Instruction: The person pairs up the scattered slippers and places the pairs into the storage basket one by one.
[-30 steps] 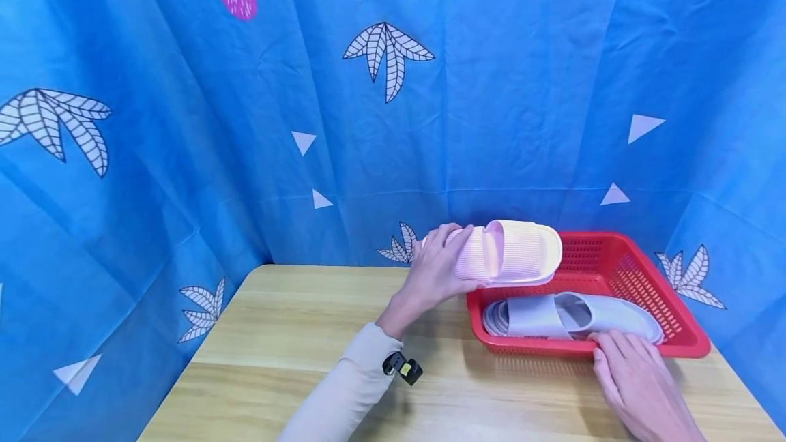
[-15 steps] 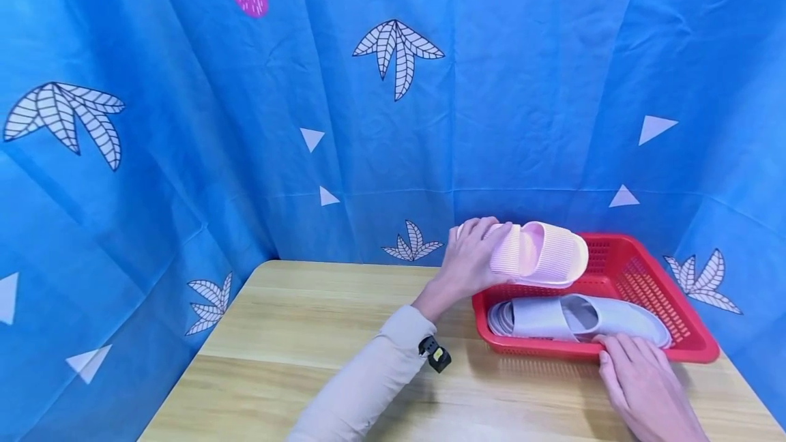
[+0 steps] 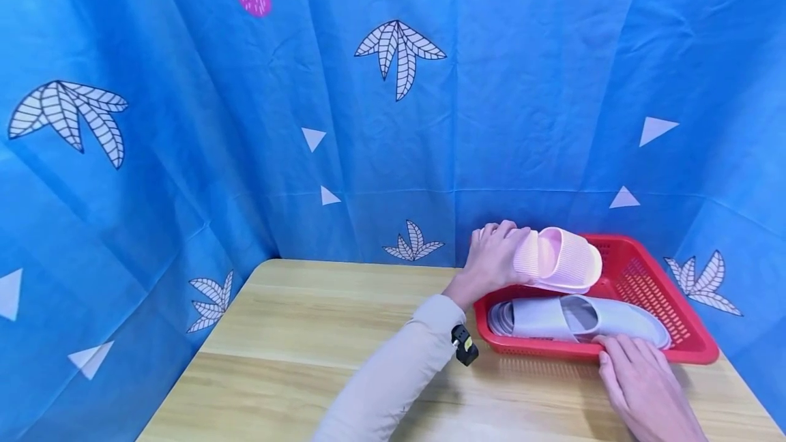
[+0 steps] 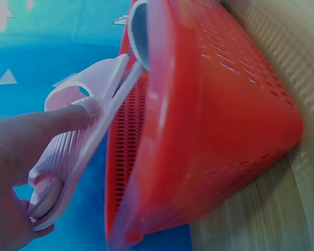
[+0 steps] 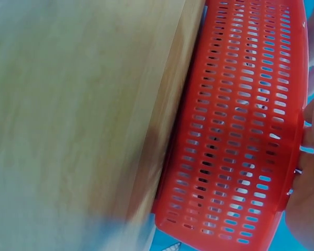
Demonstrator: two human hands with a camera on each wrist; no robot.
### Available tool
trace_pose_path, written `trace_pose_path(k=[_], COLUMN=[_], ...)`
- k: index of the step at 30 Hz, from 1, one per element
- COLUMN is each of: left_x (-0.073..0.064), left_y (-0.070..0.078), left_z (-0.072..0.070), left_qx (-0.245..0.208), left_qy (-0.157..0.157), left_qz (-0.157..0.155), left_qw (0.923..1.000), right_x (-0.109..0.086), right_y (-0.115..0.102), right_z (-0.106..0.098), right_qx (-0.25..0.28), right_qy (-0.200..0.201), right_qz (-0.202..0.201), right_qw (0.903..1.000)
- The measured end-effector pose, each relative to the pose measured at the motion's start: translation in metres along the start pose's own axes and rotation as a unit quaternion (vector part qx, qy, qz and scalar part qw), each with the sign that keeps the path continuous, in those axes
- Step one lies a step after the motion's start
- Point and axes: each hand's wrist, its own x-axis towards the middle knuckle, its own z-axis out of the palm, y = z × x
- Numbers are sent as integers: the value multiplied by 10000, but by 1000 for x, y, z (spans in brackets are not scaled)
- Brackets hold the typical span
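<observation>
My left hand [image 3: 494, 258] grips a pair of pink ribbed slippers [image 3: 568, 258] by one end, over the back left part of a red plastic basket [image 3: 669, 292]. In the left wrist view the thumb lies along the side of the pink slippers [image 4: 86, 141], which tilt beside the basket rim [image 4: 162, 104]. A pair of pale grey slippers [image 3: 540, 319] lies along the front inside the basket. My right hand [image 3: 645, 380] holds the basket's front rim, fingers hooked over the edge. The right wrist view shows this hand [image 5: 309, 172] at the rim of the slotted basket wall [image 5: 230, 120].
The basket stands at the right end of a light wooden table [image 3: 295, 333]. A blue patterned curtain [image 3: 522, 87] hangs behind the table and along both sides. A black wrist device [image 3: 464, 345] is strapped over the left sleeve [image 3: 393, 374].
My left hand has carried the pink slippers to the right, farther over the basket, and slightly lower. The right hand has stayed on the rim, and the view has shifted slightly.
</observation>
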Motion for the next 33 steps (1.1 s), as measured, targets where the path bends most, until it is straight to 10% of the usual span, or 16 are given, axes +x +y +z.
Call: trace_pose_path(k=[16, 33], left_x=[14, 12], left_y=[-2, -9], left_z=[20, 39], left_qx=[-608, -1172], left_qy=[-812, -1412], left_qz=[-522, -97], left_qw=[9935, 9830], right_x=[4, 0], right_y=[-6, -3], right_z=[3, 0], right_qx=[8, -97], right_qy=[55, -129], right_qz=[-86, 111], right_qw=[9999, 9998])
